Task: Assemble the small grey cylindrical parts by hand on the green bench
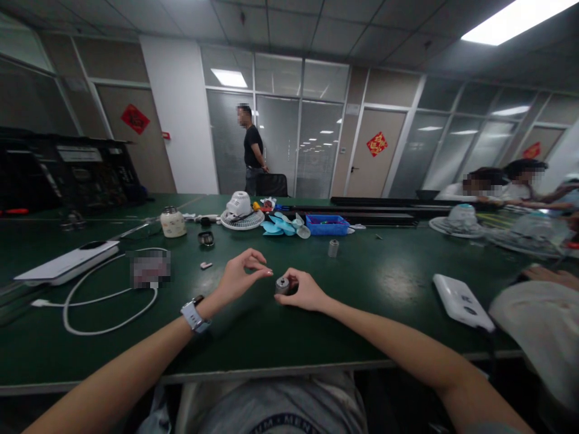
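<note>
My right hand (307, 290) grips a small silvery metal motor (283, 286) around its side, holding it upright at the green tabletop. A dark spot shows in the middle of its top face. To the left of the motor, my left hand (242, 278) hovers with thumb and forefinger tips pinched together; whatever they hold, if anything, is too small to make out. A second metal motor (333, 248) of similar shape stands farther back on the table.
Behind my hands lie a white fan housing with grille (242, 220), pale blue fan blades (283, 225) and a blue bin (326, 225). At left are a jar (173, 223), a white cable (67, 322) and a flat white device (67, 263). A white power bank (462, 301) lies at right, near another person.
</note>
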`<state>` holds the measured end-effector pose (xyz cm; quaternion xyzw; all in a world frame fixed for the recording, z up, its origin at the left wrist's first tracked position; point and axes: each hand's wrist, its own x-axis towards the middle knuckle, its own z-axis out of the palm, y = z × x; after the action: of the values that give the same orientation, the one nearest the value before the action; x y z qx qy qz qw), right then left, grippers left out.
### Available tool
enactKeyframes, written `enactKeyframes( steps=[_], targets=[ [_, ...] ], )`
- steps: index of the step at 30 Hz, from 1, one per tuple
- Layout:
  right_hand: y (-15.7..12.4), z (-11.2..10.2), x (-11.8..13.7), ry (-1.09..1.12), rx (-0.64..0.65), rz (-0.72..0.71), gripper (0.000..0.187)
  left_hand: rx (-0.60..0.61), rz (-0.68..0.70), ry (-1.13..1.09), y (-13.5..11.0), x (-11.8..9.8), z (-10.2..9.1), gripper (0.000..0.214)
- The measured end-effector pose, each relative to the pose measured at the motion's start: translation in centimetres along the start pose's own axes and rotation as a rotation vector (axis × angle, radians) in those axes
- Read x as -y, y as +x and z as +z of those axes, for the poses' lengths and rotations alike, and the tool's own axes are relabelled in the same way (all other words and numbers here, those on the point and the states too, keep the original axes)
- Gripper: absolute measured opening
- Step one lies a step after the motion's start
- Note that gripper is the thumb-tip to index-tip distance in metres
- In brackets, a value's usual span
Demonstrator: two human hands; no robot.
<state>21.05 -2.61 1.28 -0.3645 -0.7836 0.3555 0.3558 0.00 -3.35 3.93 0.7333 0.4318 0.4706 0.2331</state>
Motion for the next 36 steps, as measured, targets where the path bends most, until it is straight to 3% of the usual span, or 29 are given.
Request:
enactKeyframes(
  steps=[6,9,14,17,19,22,26,29,33,36],
  targets=[
    [-0.3,0.2,0.1,-0.046,-0.016,-0.035,0.031,0.420,-0.176,-0.091,-0.7,2.6,0.7,0.037],
    [0.0,-1.0,0.1,-0.014,-0.068,-0.089,0.030,0.443,-0.172,-0.110,-0.6,2.9,1.1,0.041],
    [1.1,-7.5,-1.3,0.035,-0.392,-0.006,0.031,0.470,-0.177,-0.117,-0.4,2.9,0.8,0.046],
    [0.6,-9.7,-2.2,-0.087,-0.430,0.004,0.038,0.445,-0.179,-0.108,-0.5,3.0,0.9,0.046],
    [-0.4,-9.2,-2.1,-0.234,-0.364,-0.059,0.044,0.433,-0.172,-0.109,-0.5,3.2,1.1,0.046],
    [-1.8,-6.8,-0.8,-0.490,-0.207,-0.123,0.054,0.420,-0.174,-0.098,-0.6,3.4,1.3,0.044],
    [-2.8,-5.0,0.2,-0.780,-0.024,-0.001,0.067,0.393,-0.178,-0.078,-0.4,3.5,1.5,0.042],
    [-2.9,-6.1,-0.3,-0.810,0.071,0.047,0.064,0.384,-0.189,-0.077,-0.4,3.2,1.5,0.041],
    [-2.5,-8.9,-1.0,-0.685,0.343,0.015,0.065,0.370,-0.197,-0.082,-0.4,3.0,1.5,0.041],
    [-2.1,-10.4,-1.0,-0.620,0.396,-0.040,0.056,0.368,-0.195,-0.099,-0.3,3.2,1.4,0.042]
  ],
)
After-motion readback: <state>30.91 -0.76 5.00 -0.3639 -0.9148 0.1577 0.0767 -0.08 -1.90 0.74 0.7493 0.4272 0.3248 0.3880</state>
